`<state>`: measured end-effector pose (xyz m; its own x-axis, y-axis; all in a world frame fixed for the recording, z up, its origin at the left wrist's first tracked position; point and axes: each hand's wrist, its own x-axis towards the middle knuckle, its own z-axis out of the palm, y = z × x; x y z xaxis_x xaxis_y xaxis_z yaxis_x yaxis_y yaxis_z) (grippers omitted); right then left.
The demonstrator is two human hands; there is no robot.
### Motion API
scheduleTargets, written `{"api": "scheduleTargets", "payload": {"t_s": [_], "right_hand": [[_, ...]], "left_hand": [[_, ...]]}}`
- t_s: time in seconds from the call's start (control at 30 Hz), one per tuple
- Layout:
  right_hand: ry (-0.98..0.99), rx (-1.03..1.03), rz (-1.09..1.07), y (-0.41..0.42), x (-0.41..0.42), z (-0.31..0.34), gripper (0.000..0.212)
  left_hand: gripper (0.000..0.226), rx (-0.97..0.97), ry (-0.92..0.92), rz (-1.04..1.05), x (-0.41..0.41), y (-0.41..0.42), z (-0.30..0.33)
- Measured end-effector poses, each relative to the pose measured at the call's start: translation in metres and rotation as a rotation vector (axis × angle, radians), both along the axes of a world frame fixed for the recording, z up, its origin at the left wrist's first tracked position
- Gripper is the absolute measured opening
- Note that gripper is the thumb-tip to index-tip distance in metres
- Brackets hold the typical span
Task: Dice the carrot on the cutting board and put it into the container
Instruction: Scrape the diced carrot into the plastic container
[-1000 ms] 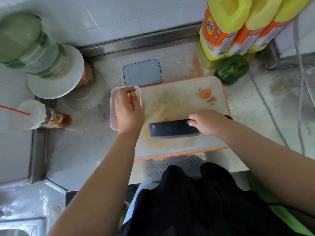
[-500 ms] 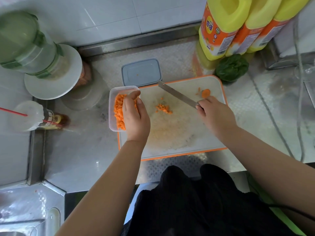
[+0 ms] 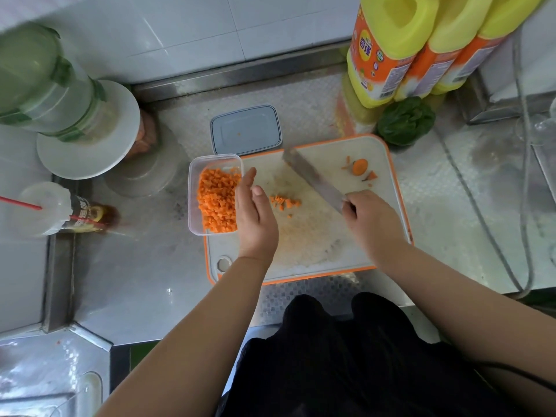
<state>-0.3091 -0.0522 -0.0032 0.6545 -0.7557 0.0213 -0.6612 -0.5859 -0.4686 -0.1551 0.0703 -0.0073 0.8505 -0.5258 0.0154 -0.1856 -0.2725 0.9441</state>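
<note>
Carrot dice now fill most of the clear rectangular plastic container (image 3: 215, 194), which sits at the left edge of the white cutting board with an orange rim (image 3: 388, 182), partly on it. Half a second ago the left hand (image 3: 254, 215) lay against the container's near side with its fingers bent over the rim; now it has drawn back a little over the board, fingers straight and together, holding nothing, its edge just beside the container wall. The right hand (image 3: 371, 219) keeps its grip on the handle of the broad steel cleaver (image 3: 313, 179), whose blade slants up and left above the board much as before. A small heap of diced orange carrot (image 3: 285, 203) stays on the board between the two hands (a few stray bits lie near it), and a round carrot end with trimmings (image 3: 360, 167) rests near the far right corner.

The board lies on a patterned stainless steel counter (image 3: 144, 275) below a white tiled wall (image 3: 192, 34). Behind the container is a grey rectangular lid (image 3: 246, 129). Three yellow bottles with orange labels (image 3: 388, 52) stand at the back right, a green leafy vegetable (image 3: 406, 120) just beside them. At the left stand a green-tinted plastic jug (image 3: 45, 82) and a dark sauce bottle (image 3: 87, 215).
</note>
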Motion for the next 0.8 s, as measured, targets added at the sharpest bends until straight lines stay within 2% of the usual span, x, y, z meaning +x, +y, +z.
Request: {"api": "scheduleTargets", "payload": {"t_s": [0.1, 0.2, 0.37, 0.47, 0.57, 0.67, 0.8], "right_hand": [[0.046, 0.017, -0.081, -0.012, 0.006, -0.001, 0.015], [0.163, -0.026, 0.027, -0.011, 0.017, 0.000, 0.022], [0.180, -0.046, 0.274, 0.008, 0.019, 0.001, 0.023], [0.150, -0.027, 0.321, 0.018, 0.004, -0.002, 0.017], [0.038, 0.130, 0.148, 0.016, -0.002, 0.003, 0.010], [0.053, 0.445, -0.194, 0.000, -0.005, 0.003, 0.034], [0.089, 0.667, -0.396, -0.010, -0.015, -0.001, 0.031]], "left_hand": [[0.055, 0.090, 0.022, -0.072, -0.003, -0.005, -0.011], [0.055, 0.120, -0.002, -0.058, -0.002, -0.010, -0.015], [0.056, -0.009, -0.080, 0.042, 0.001, -0.012, -0.005], [0.053, -0.057, -0.092, 0.050, 0.005, -0.010, -0.003], [0.054, -0.049, -0.055, 0.052, 0.004, -0.009, -0.009], [0.055, 0.048, 0.021, -0.020, -0.002, -0.009, -0.018], [0.063, 0.220, -0.051, -0.112, 0.002, -0.012, -0.040]]}}
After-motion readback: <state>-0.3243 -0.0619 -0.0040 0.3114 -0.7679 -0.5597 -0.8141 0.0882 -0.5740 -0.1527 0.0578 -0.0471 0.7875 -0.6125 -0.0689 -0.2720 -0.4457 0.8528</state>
